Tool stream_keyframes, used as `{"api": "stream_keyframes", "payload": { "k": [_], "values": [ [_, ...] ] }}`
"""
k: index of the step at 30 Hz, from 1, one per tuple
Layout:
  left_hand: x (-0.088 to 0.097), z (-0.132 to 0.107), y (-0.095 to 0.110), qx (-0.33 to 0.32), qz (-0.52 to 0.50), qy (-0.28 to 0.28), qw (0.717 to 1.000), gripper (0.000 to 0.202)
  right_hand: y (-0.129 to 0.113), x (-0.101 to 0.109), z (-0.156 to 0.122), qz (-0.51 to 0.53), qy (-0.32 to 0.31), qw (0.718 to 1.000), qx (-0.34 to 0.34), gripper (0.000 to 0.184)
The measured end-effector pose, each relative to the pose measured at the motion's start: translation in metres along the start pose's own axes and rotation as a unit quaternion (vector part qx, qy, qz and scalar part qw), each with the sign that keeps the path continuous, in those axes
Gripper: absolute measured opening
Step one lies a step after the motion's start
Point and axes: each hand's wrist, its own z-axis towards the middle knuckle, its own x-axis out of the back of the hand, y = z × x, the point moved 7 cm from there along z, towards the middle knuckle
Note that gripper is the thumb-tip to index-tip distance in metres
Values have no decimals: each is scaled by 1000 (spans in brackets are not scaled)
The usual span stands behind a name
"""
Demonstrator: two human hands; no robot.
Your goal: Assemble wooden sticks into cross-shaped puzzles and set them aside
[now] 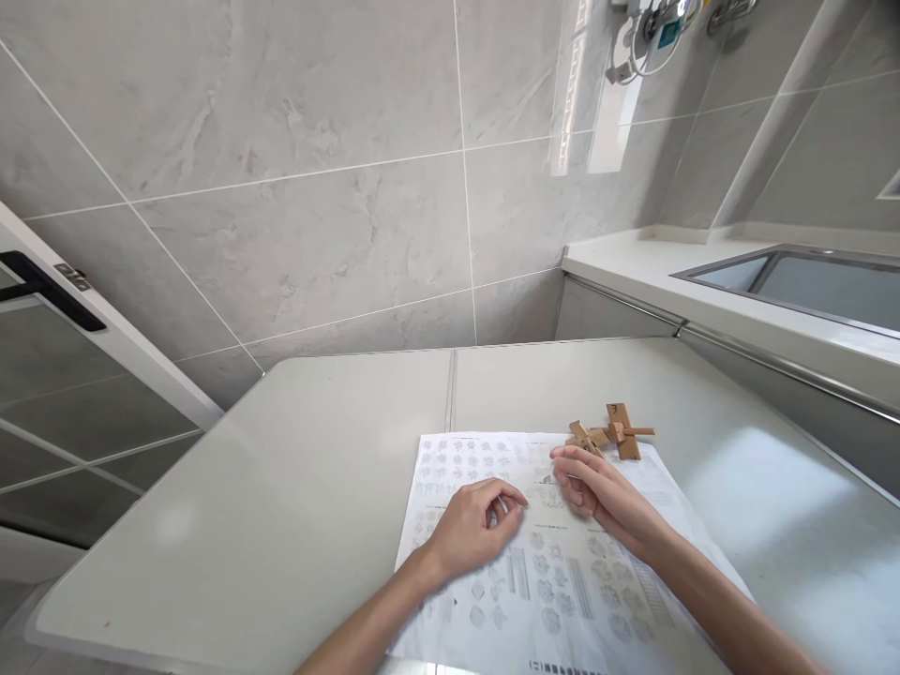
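Observation:
My left hand [474,525] rests over a creased white paper sheet [485,642], its fingers curled in and the thumb tip close to the index tip. No object shows in it. Farther right, my right hand [597,483] is loosely closed above the same sheet, and nothing is visible between its bent fingers. Just beyond those fingers lies a small brown assembly of crossed wooden pieces [580,434], partly hidden by the hand. Beside it stands another wooden cross-shaped assembly [622,431] with a dark mark on one piece. Rows of grey printed diagrams cover the paper.
The pale table [281,506] has a seam across it near the middle. Behind it rises a grey tiled wall [316,103]. A white counter [633,272] with a sink [822,281] is at the right; a door with a black handle [52,291] stands at the left.

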Motion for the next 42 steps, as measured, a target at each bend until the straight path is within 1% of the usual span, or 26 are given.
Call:
{"api": "stream_keyframes", "payload": {
  "k": [9, 12, 15, 19, 21, 25, 30, 34, 38, 42],
  "values": [
    [-1, 1, -2, -5, 9, 3, 1000, 20, 3, 12, 4, 64, 64, 996, 15, 35],
    [-1, 1, -2, -6, 9, 2, 1000, 21, 1, 13, 4, 69, 67, 995, 14, 34],
    [-1, 1, -1, -4, 7, -2, 1000, 22, -1, 8, 3, 29, 36, 999, 15, 32],
    [0, 0, 0, -1, 1, -2, 1000, 22, 0, -1, 2, -73, -8, 997, 24, 39],
    [0, 0, 1, -3, -3, -1, 1000, 22, 1, -4, 1, -118, -16, 992, 32, 41],
    [0, 0, 0, -7, -6, 4, 1000, 23, 0, -7, 0, -179, -13, 983, 49, 43],
    [0, -1, 1, -11, -11, 1, 1000, 24, -1, -10, 2, -204, -2, 976, 75, 46],
    [0, -1, 2, -13, -7, -1, 1000, 23, 2, -7, 4, -220, 12, 970, 99, 42],
    [-1, -2, 1, -20, -3, 7, 1000, 22, 5, -8, 4, -244, 5, 963, 113, 37],
    [-2, -3, -3, -16, -5, 16, 1000, 23, 5, -8, 4, -254, 4, 960, 119, 37]
  ]
}}
